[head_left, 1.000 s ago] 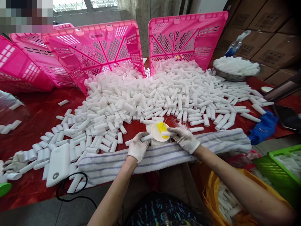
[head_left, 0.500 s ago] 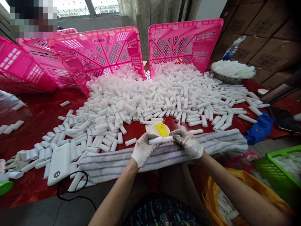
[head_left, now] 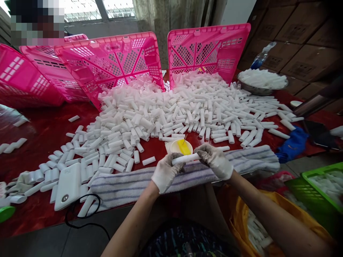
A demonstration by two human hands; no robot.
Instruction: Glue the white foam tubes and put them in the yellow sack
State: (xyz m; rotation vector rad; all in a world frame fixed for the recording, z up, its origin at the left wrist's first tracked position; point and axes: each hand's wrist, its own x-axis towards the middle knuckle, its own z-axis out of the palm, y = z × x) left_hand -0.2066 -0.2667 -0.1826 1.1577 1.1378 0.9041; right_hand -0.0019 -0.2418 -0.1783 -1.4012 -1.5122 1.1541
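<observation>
A big heap of tubes [head_left: 187, 107] still covers the desk [head_left: 48, 125], so by my reckoning most work remains; left hand [head_left: 165, 172] and right hand [head_left: 214, 160] both grip one tube [head_left: 185, 158] over the towel [head_left: 160, 178], near the cup [head_left: 181, 146]. How the tube's halves join is hidden under the gloves
</observation>
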